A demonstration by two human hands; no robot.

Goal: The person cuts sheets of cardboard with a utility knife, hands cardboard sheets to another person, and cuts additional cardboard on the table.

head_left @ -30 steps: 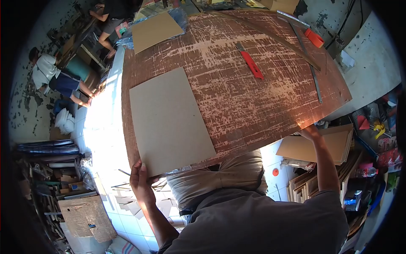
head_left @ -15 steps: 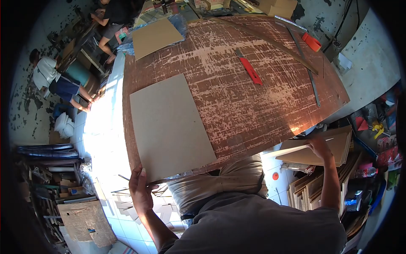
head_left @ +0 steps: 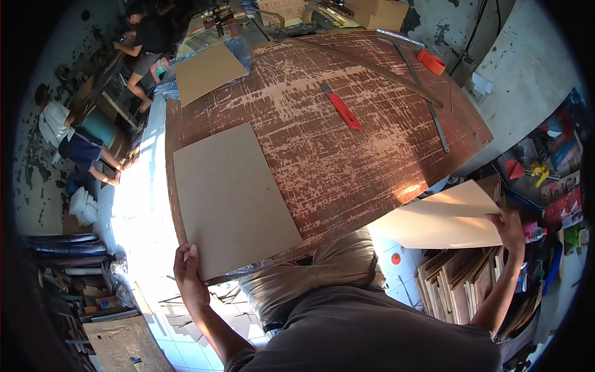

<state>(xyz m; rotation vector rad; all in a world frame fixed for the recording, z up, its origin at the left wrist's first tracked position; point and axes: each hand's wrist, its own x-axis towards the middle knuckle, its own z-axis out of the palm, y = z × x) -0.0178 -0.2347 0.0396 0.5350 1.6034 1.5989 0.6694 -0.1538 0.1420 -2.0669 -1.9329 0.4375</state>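
A grey-brown cardboard sheet (head_left: 235, 198) lies on the scratched brown work board (head_left: 347, 155). At its near left corner my left hand (head_left: 191, 276) is closed, thumb uppermost, with the fingers partly hidden. My right hand (head_left: 511, 230) grips a pale cardboard sheet (head_left: 443, 217) by its right edge. That sheet is held out to the right, above a stack of boards and beside the table. A red utility knife (head_left: 344, 111) rests on the work board, its blade pointing away from me.
Metal ruler (head_left: 424, 93), long wooden strip (head_left: 372, 65) and orange tape roll (head_left: 431, 62) lie at the far right. Another cardboard sheet (head_left: 209, 71) sits at the far left on plastic. Upright boards (head_left: 462, 282) stand low right. Two people (head_left: 139, 46) are at the upper left.
My right hand has moved right and raised the pale cardboard sheet, so its broad face now shows. The left hand stays at the grey sheet's corner; the whole view has shifted slightly.
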